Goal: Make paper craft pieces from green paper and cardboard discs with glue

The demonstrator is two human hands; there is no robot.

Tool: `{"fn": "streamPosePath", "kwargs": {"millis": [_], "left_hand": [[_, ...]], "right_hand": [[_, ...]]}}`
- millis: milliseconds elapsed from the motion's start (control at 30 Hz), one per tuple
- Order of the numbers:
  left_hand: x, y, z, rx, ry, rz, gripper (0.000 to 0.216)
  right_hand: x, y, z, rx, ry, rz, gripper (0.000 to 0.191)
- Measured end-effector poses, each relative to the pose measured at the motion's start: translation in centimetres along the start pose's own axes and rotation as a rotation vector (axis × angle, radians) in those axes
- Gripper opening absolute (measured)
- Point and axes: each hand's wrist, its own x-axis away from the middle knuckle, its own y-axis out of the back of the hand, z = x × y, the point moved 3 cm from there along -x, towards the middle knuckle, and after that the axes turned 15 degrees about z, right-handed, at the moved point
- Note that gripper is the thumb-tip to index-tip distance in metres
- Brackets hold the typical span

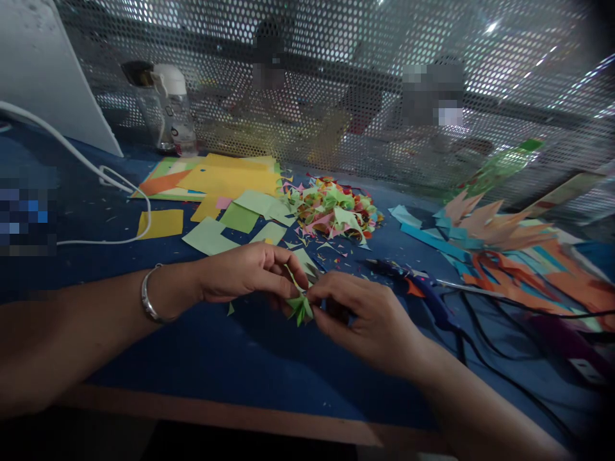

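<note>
Blue tabletop [216, 365] holds a clear, white-capped bottle [181, 118], print [179, 132] illegible; my curled left hand [247, 272] and right hand [361, 315] pinch folded green paper [301, 311].

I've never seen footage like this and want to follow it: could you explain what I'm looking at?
There is no machine here. A camera worn on a person's head looks forward and down at their bare left hand and right hand; it took this one picture. At their fingertips is a small green folded paper, partly hidden by the fingers. On the blue surface beyond lie yellow sheets, and next to them a heap of colourful paper scraps. Towards the right are what looks like a glue gun and orange paper pieces. Behind everything stands a screen full of holes.
</note>
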Motion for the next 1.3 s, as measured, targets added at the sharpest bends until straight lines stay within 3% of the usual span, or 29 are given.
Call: {"fn": "streamPosePath", "kwargs": {"millis": [467, 633, 800, 1000, 1300], "left_hand": [[-0.13, 0.02, 0.05, -0.015, -0.07, -0.098, 0.01], [-0.03, 0.36, -0.18, -0.187, -0.128, -0.14, 0.011], [0.06, 0.32, -0.39, -0.249, -0.143, -0.097, 0.011], [-0.06, 0.16, -0.44, -0.112, -0.08, -0.11, 0.014], [-0.54, 0.03, 0.18, -0.075, 0.011, -0.032, 0.019]], "right_hand": [[-0.2, 0.13, -0.39, -0.066, -0.077, -0.012, 0.01], [-0.21, 0.15, -0.59, -0.024, -0.067, -0.016, 0.011], [-0.25, 0.08, -0.47, -0.013, -0.052, 0.016, 0.012], [-0.17, -0.09, -0.15, -0.048, -0.019, 0.027, 0.012], [-0.12, -0.76, -0.39, -0.061, -0.008, 0.064, 0.012]]}}
